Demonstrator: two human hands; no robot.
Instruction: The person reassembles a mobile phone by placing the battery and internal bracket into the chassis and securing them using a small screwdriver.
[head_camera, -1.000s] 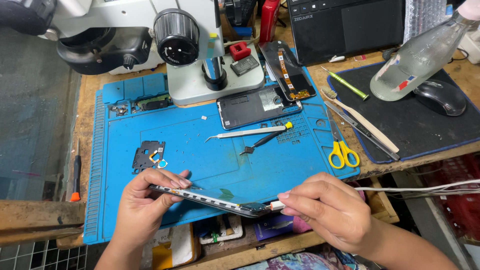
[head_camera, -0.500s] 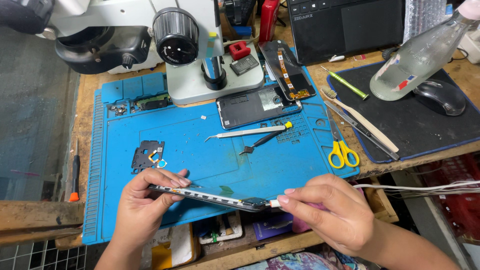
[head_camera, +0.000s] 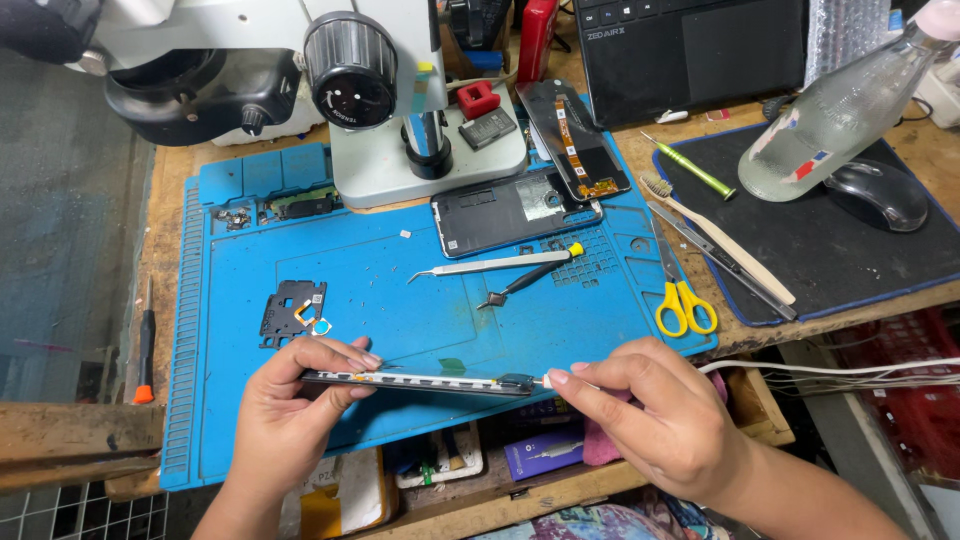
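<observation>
My left hand grips the left end of a thin dark phone frame, held edge-on and level above the front of the blue work mat. My right hand pinches a white cable plug right at the frame's right end; the white cable runs off to the right. Whether the plug sits inside the frame's port cannot be told.
On the mat lie tweezers, a small black tool, yellow scissors, a phone back housing and a small black part. A microscope base stands behind. A bottle, mouse and brush sit right.
Almost nothing differs. My right hand's fingertips have shifted very slightly at the frame's right end; the left hand and the frame stay in place.
</observation>
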